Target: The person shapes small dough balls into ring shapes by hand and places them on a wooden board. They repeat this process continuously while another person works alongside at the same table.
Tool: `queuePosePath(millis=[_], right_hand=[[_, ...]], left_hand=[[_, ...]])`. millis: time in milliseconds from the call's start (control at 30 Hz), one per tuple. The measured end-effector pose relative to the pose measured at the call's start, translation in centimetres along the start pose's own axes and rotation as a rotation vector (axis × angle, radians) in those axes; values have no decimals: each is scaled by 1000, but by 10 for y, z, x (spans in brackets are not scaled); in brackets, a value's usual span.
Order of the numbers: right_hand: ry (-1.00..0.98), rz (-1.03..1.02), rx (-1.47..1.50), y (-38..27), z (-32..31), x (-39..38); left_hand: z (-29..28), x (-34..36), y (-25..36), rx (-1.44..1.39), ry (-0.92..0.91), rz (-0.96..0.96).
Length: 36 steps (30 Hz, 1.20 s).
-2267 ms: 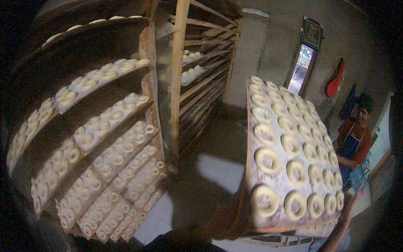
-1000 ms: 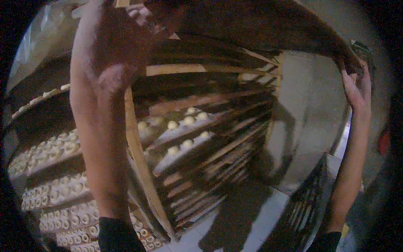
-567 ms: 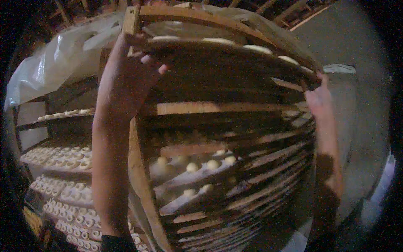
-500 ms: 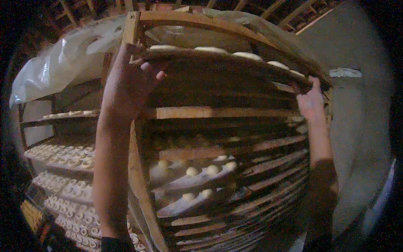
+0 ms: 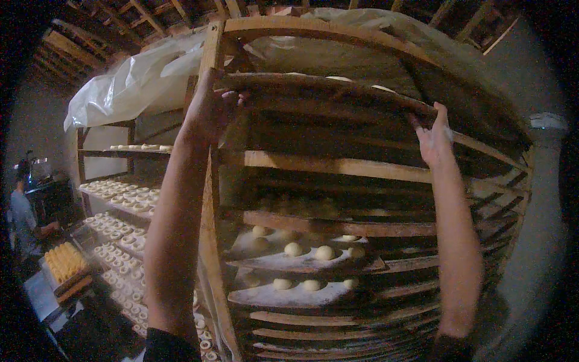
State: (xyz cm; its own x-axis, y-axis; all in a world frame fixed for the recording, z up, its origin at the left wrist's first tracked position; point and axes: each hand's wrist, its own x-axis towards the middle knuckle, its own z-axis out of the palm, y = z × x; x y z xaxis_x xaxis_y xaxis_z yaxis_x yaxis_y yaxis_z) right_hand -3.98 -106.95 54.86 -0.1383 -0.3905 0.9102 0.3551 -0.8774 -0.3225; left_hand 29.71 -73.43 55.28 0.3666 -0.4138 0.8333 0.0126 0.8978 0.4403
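Across the rack (image 5: 338, 166) runs the board's near edge (image 5: 325, 88).

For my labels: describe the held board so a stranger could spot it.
Find the wooden rack under plastic sheeting. Below its top beam is a dark board, pale dough peeking over its edge. Unlike the floury boards below, it is in the grip of the left hand and right hand.

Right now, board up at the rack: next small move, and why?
Probably ease the board gently deeper into the rack: the left hand and right hand hold its near edge toward opposite ends, just under the top beam, and dough shows on top.
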Motion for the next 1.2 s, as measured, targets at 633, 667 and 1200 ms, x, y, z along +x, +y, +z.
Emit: queuePosePath(millis=[633, 667, 1200], right_hand=[[-672, 148, -162, -79, -5, -209], [-750, 204, -207, -82, -21, -275], [1761, 1279, -2065, -602, 185, -912]], left_hand=[[-11, -119, -128, 51, 486, 249], [-1, -159, -170, 117, 432, 202], [123, -787, 54, -1139, -2197, -76]])
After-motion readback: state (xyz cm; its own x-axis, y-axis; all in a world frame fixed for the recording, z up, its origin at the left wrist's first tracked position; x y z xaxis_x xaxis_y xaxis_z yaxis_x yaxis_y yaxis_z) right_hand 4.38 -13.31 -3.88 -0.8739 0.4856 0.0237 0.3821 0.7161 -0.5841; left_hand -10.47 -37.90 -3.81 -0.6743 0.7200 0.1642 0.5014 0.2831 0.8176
